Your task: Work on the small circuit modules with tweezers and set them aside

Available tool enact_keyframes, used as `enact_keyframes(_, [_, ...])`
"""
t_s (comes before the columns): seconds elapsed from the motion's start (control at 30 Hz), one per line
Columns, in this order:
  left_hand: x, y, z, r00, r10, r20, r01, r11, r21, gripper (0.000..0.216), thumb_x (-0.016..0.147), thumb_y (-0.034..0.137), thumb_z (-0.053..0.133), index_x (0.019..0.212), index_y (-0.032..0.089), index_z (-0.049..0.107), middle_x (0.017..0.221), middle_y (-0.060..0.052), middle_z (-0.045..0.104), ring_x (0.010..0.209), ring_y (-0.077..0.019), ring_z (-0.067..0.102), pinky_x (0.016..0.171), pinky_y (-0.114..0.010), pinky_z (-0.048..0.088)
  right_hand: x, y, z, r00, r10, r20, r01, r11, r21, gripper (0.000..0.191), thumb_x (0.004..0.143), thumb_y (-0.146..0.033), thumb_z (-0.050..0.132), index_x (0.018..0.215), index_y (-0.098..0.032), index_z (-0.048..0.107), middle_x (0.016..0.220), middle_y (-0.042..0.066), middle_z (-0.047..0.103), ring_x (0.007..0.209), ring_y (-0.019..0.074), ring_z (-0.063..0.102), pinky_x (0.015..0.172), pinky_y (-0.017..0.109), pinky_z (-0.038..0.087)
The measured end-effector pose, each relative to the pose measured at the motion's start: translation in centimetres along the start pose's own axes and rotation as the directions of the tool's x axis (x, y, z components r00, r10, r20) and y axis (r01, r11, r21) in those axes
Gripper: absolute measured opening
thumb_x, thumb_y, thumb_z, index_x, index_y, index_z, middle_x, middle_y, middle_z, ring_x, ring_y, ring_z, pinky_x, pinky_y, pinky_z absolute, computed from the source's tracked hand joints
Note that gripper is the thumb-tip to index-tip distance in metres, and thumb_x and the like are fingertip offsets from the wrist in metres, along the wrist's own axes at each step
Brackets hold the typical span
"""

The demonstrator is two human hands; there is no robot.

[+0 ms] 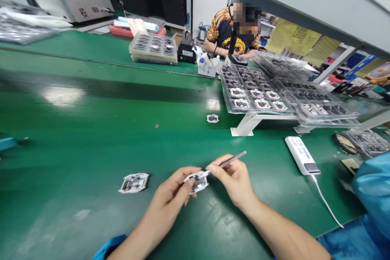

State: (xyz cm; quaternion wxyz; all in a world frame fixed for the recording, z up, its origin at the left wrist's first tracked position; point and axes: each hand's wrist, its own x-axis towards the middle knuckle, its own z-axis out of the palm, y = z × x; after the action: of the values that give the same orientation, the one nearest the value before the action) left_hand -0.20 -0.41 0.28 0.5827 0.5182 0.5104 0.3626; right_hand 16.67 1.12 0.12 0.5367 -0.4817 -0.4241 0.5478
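Note:
My left hand (173, 191) grips a small white-framed electronic module (199, 183) between thumb and fingers, a little above the bench. In a pinch, my right hand (233, 176) holds a slim, flat, light-coloured stick-like tool (233, 159). Its lower end meets the module's upper right edge; the exact contact is too small to make out. To the left of my hands, a second white-framed module (134, 183) lies on the green bench. Farther back, another such module (213, 118) rests near the foot of the white stand.
Clear plastic trays (252, 89) of modules sit on a white stand (243, 125). A white device (302, 155) with a cable lies at right, near a blue sleeve (373, 187). Stacked trays (154, 48) stand at the back. Across the bench sits a person (224, 32).

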Motion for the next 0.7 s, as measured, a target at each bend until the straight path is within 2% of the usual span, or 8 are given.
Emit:
enact_keyframes(0.27, [0.2,-1.0,0.0,0.999,0.027,-0.039,-0.029,0.999,-0.04,0.029,0.082,0.045,0.06,0.098,0.023,0.071,0.069,0.0,0.065,0.058,-0.0158,0.055,0.053,-0.024,0.043,-0.2,-0.1,0.1,0.999,-0.03,-0.015,0.03,0.999,-0.033,0.019,0.068,-0.033,0.079,0.071,-0.019,0.068,0.068,0.001,0.071,0.064,0.0163,0.064,0.064,0.029,0.049])
enact_keyframes(0.43, [0.3,-1.3,0.0,0.998,0.02,-0.052,-0.024,0.998,-0.061,0.03,0.082,0.045,0.061,0.099,0.023,0.071,0.068,0.0,0.065,0.058,-0.0155,0.055,0.053,-0.024,0.042,-0.2,0.0,-0.1,0.998,-0.066,0.024,0.067,0.997,-0.045,0.012,0.071,-0.029,0.077,0.072,-0.019,0.069,0.068,0.001,0.072,0.064,0.0153,0.064,0.064,0.028,0.049])
enact_keyframes(0.63, [-0.2,-0.5,-0.1,0.997,-0.062,-0.054,0.055,0.992,-0.115,0.038,0.079,0.05,0.064,0.1,0.019,0.071,0.063,0.0,0.063,0.057,-0.0155,0.051,0.052,-0.024,0.041,-0.7,-0.5,0.4,0.987,-0.158,0.007,0.157,0.978,-0.138,0.01,0.073,-0.027,0.076,0.07,-0.019,0.07,0.067,0.001,0.072,0.064,0.0166,0.065,0.065,0.029,0.05])
enact_keyframes(0.7, [-0.3,-1.2,-0.3,0.993,-0.088,-0.079,0.078,0.989,-0.124,0.04,0.077,0.052,0.067,0.1,0.019,0.072,0.071,-0.002,0.068,0.062,-0.0173,0.055,0.055,-0.025,0.044,-0.9,-0.7,0.6,0.985,-0.172,-0.002,0.169,0.972,-0.162,0.012,0.072,-0.029,0.076,0.069,-0.019,0.07,0.064,0.002,0.071,0.061,0.0171,0.065,0.063,0.029,0.051])
